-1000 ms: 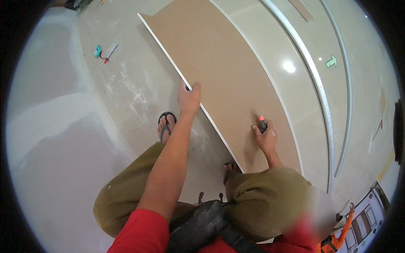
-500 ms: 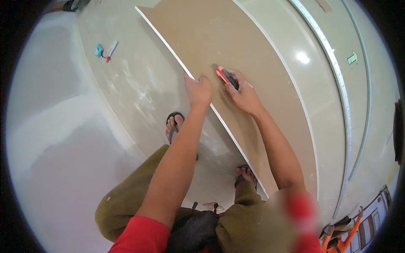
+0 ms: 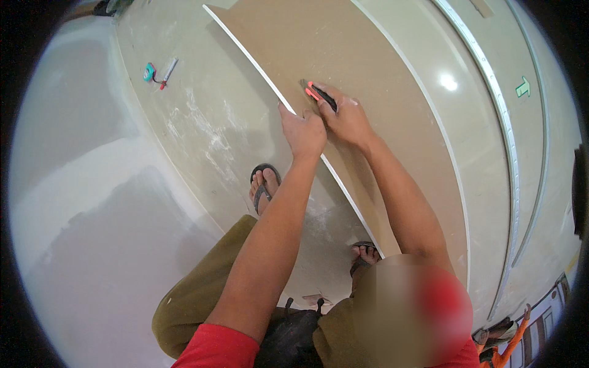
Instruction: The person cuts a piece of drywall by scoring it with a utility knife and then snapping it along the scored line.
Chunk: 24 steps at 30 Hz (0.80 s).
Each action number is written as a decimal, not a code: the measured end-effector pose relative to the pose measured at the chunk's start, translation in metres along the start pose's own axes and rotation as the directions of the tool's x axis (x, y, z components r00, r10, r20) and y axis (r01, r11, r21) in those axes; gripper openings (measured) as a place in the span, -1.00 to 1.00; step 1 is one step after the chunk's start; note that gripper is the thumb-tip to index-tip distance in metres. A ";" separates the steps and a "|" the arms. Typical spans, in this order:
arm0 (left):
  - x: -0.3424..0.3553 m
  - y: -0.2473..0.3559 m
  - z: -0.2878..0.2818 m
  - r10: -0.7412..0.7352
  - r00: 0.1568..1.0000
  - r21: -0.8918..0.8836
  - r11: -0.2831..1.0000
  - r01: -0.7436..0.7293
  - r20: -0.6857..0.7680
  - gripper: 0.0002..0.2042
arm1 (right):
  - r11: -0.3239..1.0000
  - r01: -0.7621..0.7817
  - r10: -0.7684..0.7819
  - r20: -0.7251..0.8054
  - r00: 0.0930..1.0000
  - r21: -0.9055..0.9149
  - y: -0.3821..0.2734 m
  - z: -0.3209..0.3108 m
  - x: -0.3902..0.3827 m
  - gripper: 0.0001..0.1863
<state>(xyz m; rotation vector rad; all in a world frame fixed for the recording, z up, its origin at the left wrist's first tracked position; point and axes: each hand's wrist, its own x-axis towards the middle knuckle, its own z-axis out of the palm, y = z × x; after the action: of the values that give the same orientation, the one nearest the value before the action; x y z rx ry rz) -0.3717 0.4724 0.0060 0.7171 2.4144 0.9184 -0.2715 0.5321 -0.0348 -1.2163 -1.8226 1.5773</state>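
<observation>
A long brown-faced board (image 3: 380,92) with white edges, which looks like drywall, slants across the middle above the floor. My left hand (image 3: 305,133) grips its near left edge, thumb on the brown face and fingers curled round the white side. In my right hand (image 3: 348,121) is a black and orange utility knife (image 3: 324,98), held low over the brown face just beyond my left hand. The knife's tip points to the far left. Whether its blade touches the board I cannot tell.
A teal tape measure (image 3: 149,72) and a white marker-like stick with a red end (image 3: 169,73) lie on the floor at the far left. Long metal profiles (image 3: 500,104) run along the right, near a green arrow sticker (image 3: 523,87). At lower right is another person in orange (image 3: 512,343).
My right hand has moved the knife a little to the far left across the board, closer to its edge. My left hand keeps its grip. The whole view has shifted slightly.
</observation>
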 end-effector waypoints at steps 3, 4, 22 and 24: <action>-0.002 0.002 0.002 -0.006 1.000 -0.021 1.000 0.005 -0.027 -0.41 | 0.999 0.048 -0.048 -0.043 0.998 0.001 0.002 0.001 0.007 -0.55; -0.002 0.003 0.001 0.022 0.998 -0.042 0.999 -0.024 -0.055 -0.46 | 0.998 0.056 -0.056 -0.014 0.998 -0.004 0.002 0.000 0.009 -0.56; 0.009 -0.018 0.003 0.148 0.989 -0.009 0.989 -0.148 -0.009 -0.42 | 0.991 0.107 -0.098 0.109 0.989 -0.077 0.004 -0.011 0.006 -0.56; 0.005 -0.013 0.002 0.103 0.994 -0.020 0.995 -0.103 0.023 -0.41 | 0.993 0.061 -0.047 0.139 0.989 -0.100 0.007 -0.017 0.000 -0.56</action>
<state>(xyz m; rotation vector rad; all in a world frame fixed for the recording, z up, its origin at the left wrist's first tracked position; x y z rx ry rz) -0.3779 0.4684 -0.0054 0.8476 2.3635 0.9662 -0.2561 0.5412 -0.0375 -1.1177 -2.0289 1.5877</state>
